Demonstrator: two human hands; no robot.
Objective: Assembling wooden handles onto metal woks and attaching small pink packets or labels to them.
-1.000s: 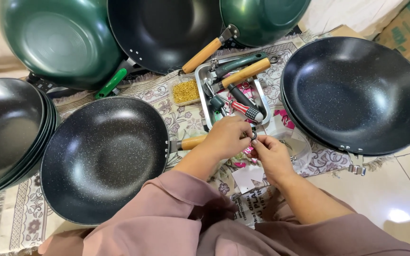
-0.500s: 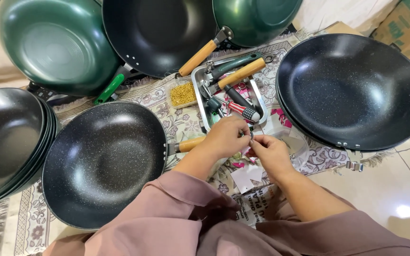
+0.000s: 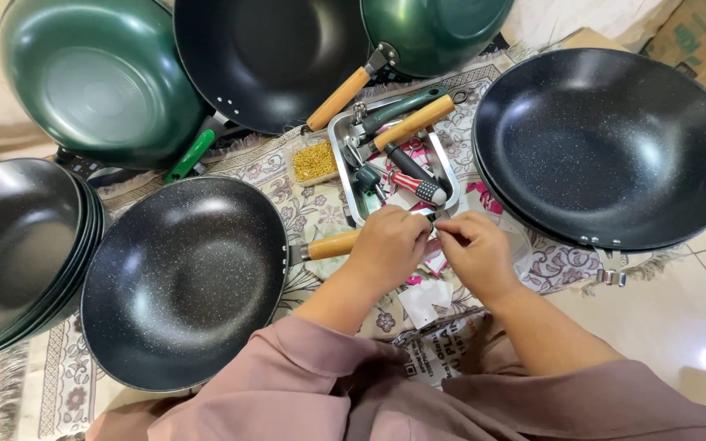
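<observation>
Black wok, centre-left, w/ wooden handle: both hands unmoved vs. 1 s ago; left hand & right hand pinch a small part together, fitting ongoing.

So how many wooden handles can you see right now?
3. One on the black wok at top centre, one lying across the metal tray, and one on the front wok beside the left hand. More may be hidden.
</observation>
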